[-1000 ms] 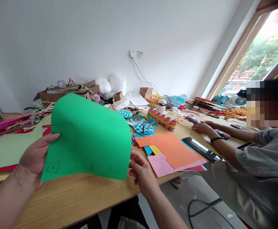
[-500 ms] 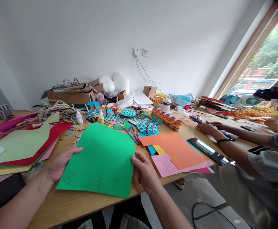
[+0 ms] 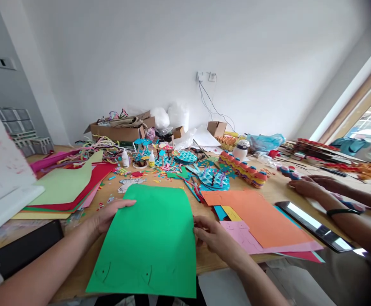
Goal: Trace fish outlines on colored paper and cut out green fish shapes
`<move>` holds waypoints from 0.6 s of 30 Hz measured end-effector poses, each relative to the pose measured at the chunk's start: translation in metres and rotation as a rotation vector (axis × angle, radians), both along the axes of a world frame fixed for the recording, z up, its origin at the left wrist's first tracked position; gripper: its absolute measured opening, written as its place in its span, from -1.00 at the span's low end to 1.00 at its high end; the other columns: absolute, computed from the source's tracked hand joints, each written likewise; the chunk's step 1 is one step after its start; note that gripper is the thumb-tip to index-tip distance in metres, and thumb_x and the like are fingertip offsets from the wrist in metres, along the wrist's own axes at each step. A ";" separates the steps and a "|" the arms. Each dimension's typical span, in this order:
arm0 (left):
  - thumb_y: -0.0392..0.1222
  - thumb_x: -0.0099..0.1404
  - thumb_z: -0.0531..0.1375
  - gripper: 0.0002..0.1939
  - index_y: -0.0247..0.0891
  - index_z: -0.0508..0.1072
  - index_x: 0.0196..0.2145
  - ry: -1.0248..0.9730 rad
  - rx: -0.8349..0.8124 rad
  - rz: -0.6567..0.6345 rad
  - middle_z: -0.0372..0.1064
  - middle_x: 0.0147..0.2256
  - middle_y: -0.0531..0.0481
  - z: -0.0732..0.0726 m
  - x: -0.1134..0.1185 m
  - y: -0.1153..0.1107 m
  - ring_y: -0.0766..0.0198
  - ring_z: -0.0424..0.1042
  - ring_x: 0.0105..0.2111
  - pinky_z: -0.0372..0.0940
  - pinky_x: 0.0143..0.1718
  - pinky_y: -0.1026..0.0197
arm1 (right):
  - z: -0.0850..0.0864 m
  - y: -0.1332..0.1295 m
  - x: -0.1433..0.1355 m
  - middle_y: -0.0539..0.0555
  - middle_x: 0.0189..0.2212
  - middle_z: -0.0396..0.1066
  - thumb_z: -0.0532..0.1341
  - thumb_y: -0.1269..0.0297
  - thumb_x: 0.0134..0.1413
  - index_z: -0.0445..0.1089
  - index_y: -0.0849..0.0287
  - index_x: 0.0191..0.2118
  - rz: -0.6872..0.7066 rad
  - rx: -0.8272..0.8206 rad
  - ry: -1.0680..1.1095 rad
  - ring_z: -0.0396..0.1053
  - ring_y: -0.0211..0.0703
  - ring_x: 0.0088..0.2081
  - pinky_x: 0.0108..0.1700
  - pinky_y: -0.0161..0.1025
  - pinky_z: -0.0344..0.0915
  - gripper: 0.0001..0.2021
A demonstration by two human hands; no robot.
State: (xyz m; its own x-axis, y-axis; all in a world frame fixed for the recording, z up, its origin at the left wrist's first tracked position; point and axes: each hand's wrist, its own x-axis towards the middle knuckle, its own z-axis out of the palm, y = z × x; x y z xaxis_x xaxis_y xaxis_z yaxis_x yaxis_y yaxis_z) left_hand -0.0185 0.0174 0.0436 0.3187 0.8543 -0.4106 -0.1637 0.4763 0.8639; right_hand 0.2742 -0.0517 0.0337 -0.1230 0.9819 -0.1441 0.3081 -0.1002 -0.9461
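Note:
A green sheet of craft paper (image 3: 153,238) is held between both hands over the table's front edge. Pencil outlines like small fish, each with a dark dot, run along its near edge. My left hand (image 3: 109,216) pinches the left side, thumb on top and fingers hidden underneath. At the right side, my right hand (image 3: 213,237) is closed on the edge. Just right of that hand lie an orange sheet (image 3: 252,212) and a pink sheet (image 3: 241,233) with pencil drawing on it. Cut-out paper fish (image 3: 128,184) lie beyond the green sheet.
Left are stacked coloured sheets (image 3: 64,180), a white device (image 3: 10,208) and a black object (image 3: 23,250). Glue bottles (image 3: 125,158), pencils (image 3: 192,190), paper crafts (image 3: 215,177) and painted egg cartons (image 3: 243,169) fill the back. A tablet (image 3: 316,225) lies near another person's hands (image 3: 309,187).
The green sheet has come nearer and lower, now hanging past the table edge, with both hands still on it. My view has turned left, so the other person's head is out of sight.

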 end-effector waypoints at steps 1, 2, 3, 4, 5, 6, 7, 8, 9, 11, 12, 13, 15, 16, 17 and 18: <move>-0.21 -0.01 0.30 -0.79 -0.37 0.50 -0.38 -0.030 -0.029 -0.008 0.52 -0.44 -0.14 -0.002 -0.001 0.001 0.12 0.50 -0.47 0.39 -0.39 0.17 | 0.001 0.002 0.006 -0.03 -0.50 0.33 0.13 0.34 -0.12 0.44 0.13 -0.33 -0.029 0.040 -0.124 0.23 -0.35 -0.59 -0.60 -0.41 0.11 -0.81; -0.21 -0.01 0.30 -0.78 -0.38 0.50 -0.38 -0.061 -0.061 -0.019 0.52 -0.43 -0.13 -0.003 -0.002 0.002 0.13 0.50 -0.46 0.39 -0.37 0.18 | 0.002 0.003 0.013 0.00 -0.48 0.35 0.11 0.35 -0.11 0.44 0.14 -0.32 -0.054 0.071 -0.232 0.27 -0.32 -0.58 -0.56 -0.38 0.15 -0.80; -0.21 -0.01 0.30 -0.77 -0.39 0.50 -0.37 -0.078 -0.084 -0.032 0.52 -0.42 -0.14 -0.004 -0.001 0.002 0.13 0.50 -0.44 0.38 -0.34 0.18 | 0.003 0.005 0.019 0.02 -0.45 0.37 0.08 0.37 -0.09 0.44 0.14 -0.31 -0.074 0.099 -0.314 0.29 -0.31 -0.58 -0.54 -0.35 0.18 -0.77; -0.21 -0.02 0.30 -0.75 -0.40 0.50 -0.36 -0.084 -0.099 -0.049 0.52 -0.40 -0.15 -0.005 0.000 0.001 0.12 0.50 -0.42 0.37 -0.31 0.17 | 0.005 0.006 0.024 0.03 -0.42 0.38 0.04 0.38 -0.07 0.44 0.14 -0.29 -0.085 0.130 -0.368 0.30 -0.31 -0.58 -0.52 -0.33 0.20 -0.74; -0.20 -0.03 0.31 -0.73 -0.41 0.50 -0.35 -0.085 -0.111 -0.070 0.52 -0.38 -0.17 -0.005 0.002 0.000 0.11 0.50 -0.40 0.36 -0.27 0.15 | 0.007 0.008 0.028 0.04 -0.39 0.38 0.01 0.39 -0.06 0.43 0.14 -0.25 -0.084 0.162 -0.398 0.31 -0.32 -0.58 -0.50 -0.32 0.21 -0.71; -0.20 -0.03 0.31 -0.71 -0.41 0.50 -0.33 -0.084 -0.116 -0.097 0.52 -0.36 -0.18 -0.005 0.005 -0.002 0.09 0.50 -0.37 0.35 -0.23 0.14 | 0.009 0.011 0.030 0.04 -0.37 0.38 -0.02 0.39 -0.04 0.41 0.13 -0.20 -0.083 0.202 -0.407 0.33 -0.31 -0.57 -0.48 -0.31 0.22 -0.67; -0.19 -0.03 0.32 -0.69 -0.41 0.50 -0.31 -0.084 -0.112 -0.126 0.51 -0.33 -0.19 -0.004 0.008 -0.005 0.08 0.50 -0.34 0.34 -0.20 0.12 | 0.012 0.014 0.031 0.04 -0.35 0.37 -0.04 0.38 -0.03 0.37 0.11 -0.12 -0.082 0.239 -0.403 0.36 -0.31 -0.55 -0.47 -0.31 0.23 -0.63; -0.18 -0.04 0.32 -0.67 -0.40 0.49 -0.29 -0.084 -0.101 -0.153 0.51 -0.30 -0.19 -0.004 0.012 -0.007 0.06 0.49 -0.32 0.32 -0.17 0.11 | 0.015 0.018 0.031 0.04 -0.33 0.36 -0.06 0.38 -0.01 0.31 0.10 -0.05 -0.081 0.267 -0.395 0.38 -0.30 -0.52 -0.47 -0.32 0.23 -0.60; -0.18 -0.04 0.33 -0.66 -0.39 0.49 -0.27 -0.084 -0.085 -0.170 0.50 -0.28 -0.19 -0.004 0.014 -0.009 0.05 0.49 -0.30 0.31 -0.16 0.09 | 0.018 0.024 0.029 0.04 -0.32 0.36 -0.07 0.38 -0.01 0.24 0.09 0.02 -0.086 0.287 -0.387 0.39 -0.30 -0.51 -0.48 -0.33 0.23 -0.57; -0.18 -0.05 0.34 -0.63 -0.36 0.48 -0.24 -0.077 -0.060 -0.181 0.50 -0.25 -0.17 -0.004 0.017 -0.011 0.03 0.48 -0.27 0.30 -0.13 0.05 | 0.023 0.037 0.026 0.03 -0.30 0.35 -0.07 0.40 0.00 0.14 0.08 0.09 -0.089 0.297 -0.382 0.39 -0.31 -0.52 -0.53 -0.36 0.21 -0.53; -0.17 -0.05 0.34 -0.61 -0.35 0.48 -0.23 -0.076 -0.055 -0.179 0.49 -0.24 -0.17 -0.005 0.018 -0.011 0.02 0.48 -0.25 0.30 -0.13 0.04 | 0.024 0.044 0.024 0.03 -0.30 0.35 -0.07 0.41 0.00 0.12 0.10 0.09 -0.091 0.294 -0.391 0.38 -0.32 -0.54 -0.55 -0.37 0.21 -0.53; -0.16 -0.06 0.35 -0.60 -0.34 0.47 -0.22 -0.082 -0.054 -0.175 0.49 -0.24 -0.17 -0.006 0.017 -0.010 0.01 0.47 -0.23 0.29 -0.12 0.02 | 0.025 0.051 0.023 0.03 -0.30 0.36 -0.07 0.42 0.01 0.11 0.12 0.09 -0.091 0.284 -0.409 0.37 -0.33 -0.56 -0.56 -0.38 0.20 -0.54; -0.14 -0.07 0.36 -0.56 -0.33 0.46 -0.19 -0.104 -0.061 -0.170 0.48 -0.22 -0.18 -0.008 0.015 -0.008 -0.02 0.45 -0.19 0.28 -0.10 0.00 | 0.025 0.065 0.023 0.02 -0.34 0.38 -0.05 0.45 0.03 0.15 0.16 0.04 -0.104 0.243 -0.466 0.35 -0.35 -0.57 -0.58 -0.41 0.18 -0.60; -0.14 -0.07 0.36 -0.55 -0.32 0.46 -0.18 -0.115 -0.066 -0.168 0.48 -0.21 -0.18 -0.008 0.015 -0.007 -0.02 0.44 -0.18 0.27 -0.08 0.00 | 0.024 0.072 0.024 0.01 -0.36 0.39 -0.04 0.46 0.03 0.20 0.17 -0.03 -0.107 0.212 -0.501 0.35 -0.36 -0.57 -0.59 -0.43 0.17 -0.65; -0.13 -0.06 0.36 -0.55 -0.32 0.46 -0.18 -0.119 -0.070 -0.163 0.48 -0.21 -0.18 -0.008 0.015 -0.007 -0.02 0.44 -0.17 0.27 -0.08 0.00 | 0.023 0.077 0.024 0.01 -0.40 0.40 -0.02 0.46 0.03 0.25 0.18 -0.11 -0.107 0.180 -0.532 0.35 -0.36 -0.58 -0.60 -0.45 0.16 -0.71; -0.13 -0.06 0.35 -0.55 -0.31 0.46 -0.18 -0.113 -0.076 -0.161 0.48 -0.21 -0.17 -0.008 0.015 -0.007 -0.01 0.43 -0.16 0.27 -0.08 0.01 | 0.021 0.082 0.024 0.00 -0.44 0.40 0.00 0.46 0.02 0.28 0.20 -0.21 -0.100 0.152 -0.555 0.35 -0.36 -0.58 -0.60 -0.46 0.15 -0.78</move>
